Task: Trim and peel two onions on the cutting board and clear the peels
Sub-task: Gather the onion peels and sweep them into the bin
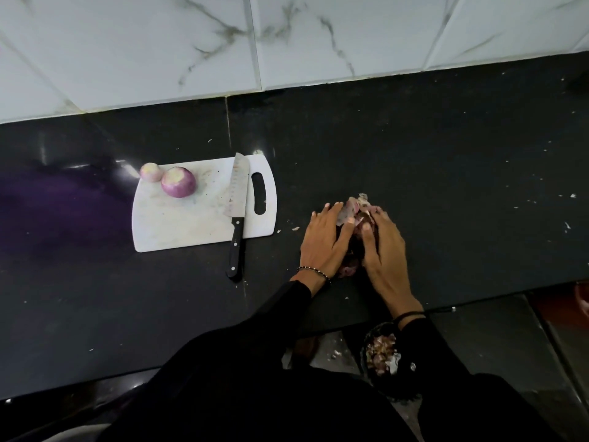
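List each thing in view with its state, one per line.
larger onion: peeled, on the cutting board
smaller onion: peeled, at the board's far corner
knife: lying unheld, blade on board
peels: heaped on counter
left hand: flat against peels
right hand: flat against peels
dark container: holds peels

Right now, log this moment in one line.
stage: clearing peels | onions: both peeled, on board | knife: lying on board | left hand, right hand: cupping peels between them on counter
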Motion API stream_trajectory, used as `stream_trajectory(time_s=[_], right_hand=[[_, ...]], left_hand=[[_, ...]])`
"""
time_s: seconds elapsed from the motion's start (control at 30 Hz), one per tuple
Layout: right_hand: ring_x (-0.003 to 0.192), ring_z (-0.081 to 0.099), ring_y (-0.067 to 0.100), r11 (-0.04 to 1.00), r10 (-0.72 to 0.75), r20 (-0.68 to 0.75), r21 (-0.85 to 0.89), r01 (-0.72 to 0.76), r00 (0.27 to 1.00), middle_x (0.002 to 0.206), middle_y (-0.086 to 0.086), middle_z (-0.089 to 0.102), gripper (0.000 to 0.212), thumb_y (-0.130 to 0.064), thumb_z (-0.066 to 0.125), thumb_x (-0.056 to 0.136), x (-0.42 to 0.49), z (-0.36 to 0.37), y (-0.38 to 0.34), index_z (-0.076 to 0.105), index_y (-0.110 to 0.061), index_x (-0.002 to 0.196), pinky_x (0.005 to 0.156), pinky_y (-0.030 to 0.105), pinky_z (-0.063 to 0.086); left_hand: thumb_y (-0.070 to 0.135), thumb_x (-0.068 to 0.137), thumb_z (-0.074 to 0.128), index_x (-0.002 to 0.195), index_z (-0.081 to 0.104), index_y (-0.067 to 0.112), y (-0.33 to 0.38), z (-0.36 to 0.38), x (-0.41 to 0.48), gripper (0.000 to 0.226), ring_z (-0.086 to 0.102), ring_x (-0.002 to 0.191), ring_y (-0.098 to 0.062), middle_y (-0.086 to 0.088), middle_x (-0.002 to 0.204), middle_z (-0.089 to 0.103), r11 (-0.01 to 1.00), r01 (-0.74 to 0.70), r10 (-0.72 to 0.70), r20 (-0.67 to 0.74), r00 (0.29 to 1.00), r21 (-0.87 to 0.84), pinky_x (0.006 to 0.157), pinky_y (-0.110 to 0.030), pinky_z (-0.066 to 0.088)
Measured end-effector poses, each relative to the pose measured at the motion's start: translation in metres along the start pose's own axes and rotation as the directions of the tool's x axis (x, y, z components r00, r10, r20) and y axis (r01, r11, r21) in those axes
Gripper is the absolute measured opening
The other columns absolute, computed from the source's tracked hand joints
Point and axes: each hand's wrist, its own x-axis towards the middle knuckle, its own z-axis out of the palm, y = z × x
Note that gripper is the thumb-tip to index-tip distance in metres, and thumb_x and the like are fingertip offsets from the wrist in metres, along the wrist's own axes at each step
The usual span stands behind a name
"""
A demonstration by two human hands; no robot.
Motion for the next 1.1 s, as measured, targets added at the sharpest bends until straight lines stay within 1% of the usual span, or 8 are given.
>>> stream_trajectory(time_s=[0.17, 0.3, 0.43, 0.6, 0.77, 0.9, 1.0, 1.1], right_hand=[[0.151, 0.019, 0.010, 0.999, 0.051, -0.055, 0.010, -0.050, 0.997, 0.166, -0.001, 0.022, 0.052, -0.047, 0.035, 0.106, 0.010, 0.007, -0.012, 0.036, -0.022, 0.151, 0.122, 0.034, 0.017], [0.147, 0.030, 0.005, 0.999, -0.005, -0.013, 0.043, 0.006, 1.000, 0.156, -0.006, 0.042, 0.046, -0.038, 0.035, 0.108, 0.017, 0.015, -0.019, 0.044, -0.023, 0.150, 0.123, 0.043, 0.024], [0.136, 0.046, 0.003, 0.982, 0.067, -0.081, 0.181, -0.052, 0.994, 0.144, -0.007, 0.056, 0.037, -0.029, 0.042, 0.108, 0.006, 0.026, -0.032, 0.054, -0.020, 0.142, 0.115, 0.034, 0.038], [0.111, 0.062, -0.002, 0.921, 0.225, -0.199, 0.364, -0.141, 0.954, 0.119, -0.012, 0.068, 0.027, -0.032, 0.049, 0.106, 0.005, 0.036, -0.056, 0.064, -0.019, 0.125, 0.095, 0.021, 0.050], [0.108, 0.067, 0.007, 0.715, 0.399, -0.153, 0.670, -0.202, 0.904, 0.115, -0.004, 0.072, 0.022, -0.024, 0.052, 0.104, 0.006, 0.046, -0.075, 0.068, -0.017, 0.117, 0.093, 0.024, 0.053], [0.106, 0.070, 0.012, 0.459, 0.513, -0.064, 0.863, -0.211, 0.856, 0.110, 0.001, 0.075, 0.022, -0.012, 0.054, 0.102, 0.009, 0.050, -0.083, 0.071, -0.010, 0.115, 0.090, 0.024, 0.054], [0.095, 0.072, 0.013, 0.241, 0.565, 0.031, 0.950, -0.201, 0.824, 0.101, 0.003, 0.077, 0.017, -0.009, 0.059, 0.099, 0.007, 0.047, -0.087, 0.073, -0.007, 0.109, 0.083, 0.025, 0.056], [0.096, 0.072, 0.016, 0.121, 0.587, 0.067, 0.978, -0.169, 0.807, 0.105, 0.006, 0.076, 0.019, -0.008, 0.065, 0.095, 0.003, 0.045, -0.088, 0.071, -0.004, 0.113, 0.086, 0.028, 0.058]], left_hand=[[0.039, 0.103, 0.039, 0.149, 0.039, 0.011, -0.003, 0.005, 0.001, 0.054, 0.025, 0.148, -0.012, -0.004, 0.153, 0.043, 0.999, -0.031, 0.032, -0.020, 0.999, 0.025, 0.121, -0.023, 0.002], [0.035, 0.104, 0.037, 0.148, 0.042, 0.018, -0.008, 0.005, 0.003, 0.048, 0.030, 0.146, -0.013, -0.003, 0.151, 0.046, 0.998, -0.061, 0.061, -0.016, 0.998, 0.010, 0.124, -0.031, 0.009], [0.028, 0.106, 0.037, 0.145, 0.045, 0.018, -0.004, 0.002, 0.000, 0.040, 0.040, 0.140, -0.012, -0.001, 0.147, 0.050, 0.995, -0.057, 0.055, -0.025, 0.998, -0.076, 0.122, -0.036, 0.019], [0.033, 0.107, 0.035, 0.148, 0.040, 0.032, 0.008, -0.007, -0.004, 0.041, 0.043, 0.134, 0.001, 0.012, 0.147, 0.049, 0.935, 0.023, -0.018, 0.017, 1.000, -0.353, 0.120, -0.038, 0.027], [0.031, 0.106, 0.042, 0.139, 0.052, 0.033, 0.019, -0.009, -0.003, 0.035, 0.048, 0.128, 0.005, 0.017, 0.138, 0.056, 0.790, 0.097, -0.135, -0.017, 0.991, -0.606, 0.114, -0.031, 0.037], [0.031, 0.103, 0.049, 0.123, 0.066, 0.027, 0.026, -0.014, -0.003, 0.026, 0.059, 0.120, -0.007, 0.008, 0.124, 0.067, 0.599, 0.152, -0.248, -0.001, 0.969, -0.786, 0.108, -0.034, 0.045], [0.026, 0.102, 0.052, 0.110, 0.070, 0.014, 0.029, -0.015, -0.003, 0.023, 0.066, 0.108, -0.015, -0.003, 0.113, 0.072, 0.470, 0.183, -0.313, 0.031, 0.949, -0.863, 0.100, -0.034, 0.051], [0.019, 0.100, 0.055, 0.098, 0.071, 0.012, 0.029, -0.013, -0.005, 0.017, 0.067, 0.095, -0.010, 0.001, 0.099, 0.073, 0.421, 0.227, -0.374, 0.060, 0.926, -0.878, 0.090, -0.028, 0.054]])
